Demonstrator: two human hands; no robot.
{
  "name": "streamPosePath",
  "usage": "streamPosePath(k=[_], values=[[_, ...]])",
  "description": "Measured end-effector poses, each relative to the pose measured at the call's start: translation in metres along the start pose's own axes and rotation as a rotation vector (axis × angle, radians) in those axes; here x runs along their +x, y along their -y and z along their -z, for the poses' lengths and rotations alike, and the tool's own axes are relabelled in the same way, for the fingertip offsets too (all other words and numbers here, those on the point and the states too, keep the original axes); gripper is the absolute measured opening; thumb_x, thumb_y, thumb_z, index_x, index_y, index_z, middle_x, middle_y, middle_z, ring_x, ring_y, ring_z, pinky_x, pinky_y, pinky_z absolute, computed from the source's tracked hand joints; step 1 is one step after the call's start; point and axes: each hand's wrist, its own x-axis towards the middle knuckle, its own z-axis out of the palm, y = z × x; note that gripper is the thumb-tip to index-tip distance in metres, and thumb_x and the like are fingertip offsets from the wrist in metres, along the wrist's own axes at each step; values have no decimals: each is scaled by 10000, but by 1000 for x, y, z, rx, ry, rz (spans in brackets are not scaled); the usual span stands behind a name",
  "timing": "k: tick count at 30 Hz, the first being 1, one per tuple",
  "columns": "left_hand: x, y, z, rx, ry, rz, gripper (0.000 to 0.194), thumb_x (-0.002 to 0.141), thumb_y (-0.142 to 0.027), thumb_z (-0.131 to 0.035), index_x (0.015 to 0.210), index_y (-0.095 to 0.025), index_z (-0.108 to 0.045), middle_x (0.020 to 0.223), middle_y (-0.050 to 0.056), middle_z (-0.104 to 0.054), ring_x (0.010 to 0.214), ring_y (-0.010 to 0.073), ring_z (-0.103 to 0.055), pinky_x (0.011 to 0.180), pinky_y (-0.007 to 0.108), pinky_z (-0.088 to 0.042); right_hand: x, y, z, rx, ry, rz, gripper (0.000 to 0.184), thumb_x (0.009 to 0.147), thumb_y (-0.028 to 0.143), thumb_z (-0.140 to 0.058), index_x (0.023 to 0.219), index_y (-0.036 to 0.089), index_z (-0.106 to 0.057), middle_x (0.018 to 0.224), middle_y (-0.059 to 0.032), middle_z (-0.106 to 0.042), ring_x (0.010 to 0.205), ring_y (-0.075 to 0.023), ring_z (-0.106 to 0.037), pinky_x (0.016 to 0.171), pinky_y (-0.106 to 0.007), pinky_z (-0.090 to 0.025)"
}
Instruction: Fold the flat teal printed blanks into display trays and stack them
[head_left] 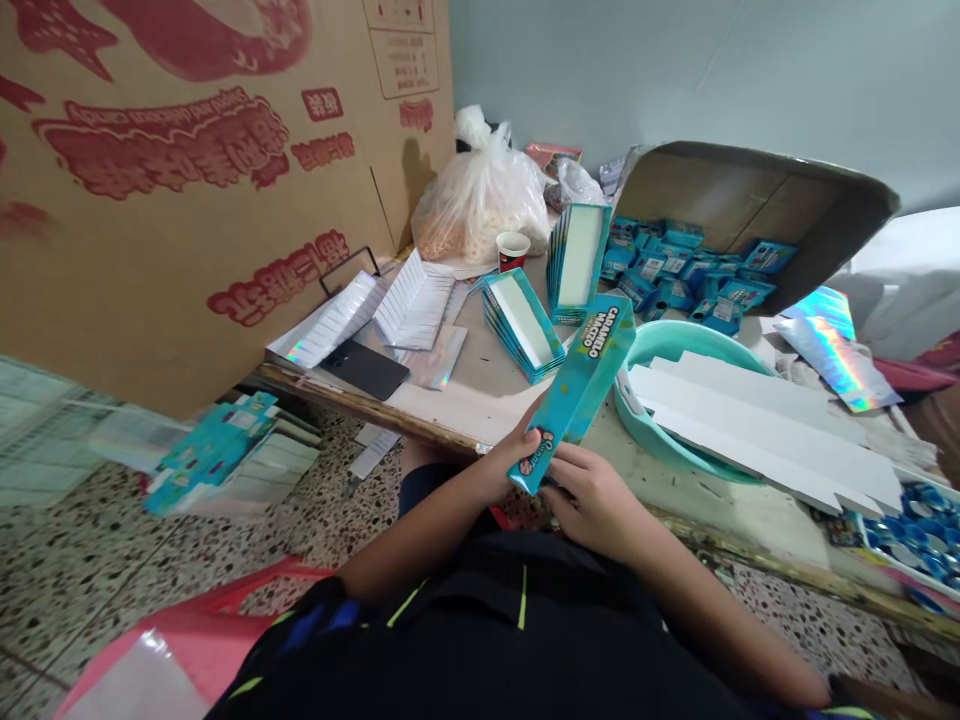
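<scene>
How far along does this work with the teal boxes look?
Done: a stack of teal display boxes and another stand made up on the table. In hand: the left hand and right hand hold a teal Caramelo Macio box. Left: flat white card blanks lie across a teal basin, and small blue packets sit loose by a cardboard tray.

The teal plastic basin (675,340) and long white card blanks (757,430) are crowding the way beyond the right hand (592,505), while the held teal carton (577,390) is rising between the hands and the stacked cartons (521,325). Open air is leaving the left hand (510,455) a passage leftward above the terrazzo floor (150,560).
</scene>
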Motion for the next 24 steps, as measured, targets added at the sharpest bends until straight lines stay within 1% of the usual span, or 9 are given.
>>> streamPosePath(k=[3, 7, 9, 11, 13, 15, 17, 20, 24], values=[[17, 1, 3, 161, 69, -197, 735, 846, -681, -668, 1455, -284, -555, 1356, 85, -676, 1383, 309, -549, 1193, 441, -430, 5, 1, -5, 6, -81, -114, 52, 971, 243, -575, 952, 218, -616, 1006, -91, -665, 916, -240, -621, 785, -368, -544], [58, 6, 14, 320, 5, -431, 700, 919, -738, -493, 1481, -321, -500, 1468, 76, -584, 1458, 286, -468, 1239, 454, -362, 17, -18, -12, 18, -252, -201, 166, 1026, 348, -511, 944, 227, -590, 983, -86, -641, 928, -248, -603, 797, -384, -521], [87, 5, 31, 493, -105, -561, 694, 940, -751, -422, 1450, -290, -511, 1492, 105, -543, 1469, 287, -441, 1250, 469, -331, 26, -37, -13, -6, -356, -203, 201, 1041, 315, -469, 881, 234, -560, 927, -66, -613, 885, -229, -586, 779, -367, -505], [119, 0, 56, 683, -346, -676, 669, 954, -717, -432, 1400, -227, -525, 1461, 158, -532, 1447, 303, -444, 1249, 502, -304, 39, -61, -11, -48, -439, -175, 196, 1032, 298, -481, 857, 237, -544, 933, -62, -602, 890, -223, -574, 798, -365, -493], [150, -5, 85, 839, -642, -687, 662, 913, -627, -591, 1384, -170, -506, 1428, 204, -519, 1435, 334, -431, 1245, 537, -280, 56, -90, -11, -116, -499, -153, 194, 1019, 304, -488, 840, 240, -530, 950, -71, -603, 918, -232, -570, 843, -383, -483], [175, -6, 112, 947, -806, -621, 794, 801, -497, -766, 1433, -139, -445, 1465, 236, -467, 1460, 370, -378, 1248, 554, -253, 77, -122, -16, -179, -509, -166, 204, 1005, 325, -475, 819, 244, -504, 957, -84, -609, 937, -246, -570, 874, -404, -474], [190, 0, 131, 981, -818, -543, 845, 778, -378, -782, 1484, -135, -387, 1507, 246, -419, 1479, 373, -347, 1246, 547, -255, 97, -152, -26, -207, -482, -203, 177, 991, 329, -454, 848, 241, -509, 956, -96, -619, 924, -251, -575, 857, -404, -477], [199, 14, 145, 946, -774, -488, 709, 878, -298, -633, 1515, -147, -358, 1512, 239, -416, 1470, 337, -369, 1231, 527, -286, 112, -185, -46, -221, -423, -232, 131, 953, 317, -486, 967, 213, -564, 959, -102, -648, 904, -253, -586, 833, -392, -476], [201, 25, 155, 981, -770, -601, 599, 944, -367, -527, 1482, -131, -415, 1505, 239, -435, 1461, 326, -372, 1239, 533, -256, 104, -200, -64, -250, -353, -254, 170, 952, 317, -499, 1013, 195, -600, 949, -92, -670, 924, -249, -592, 884, -387, -449]])
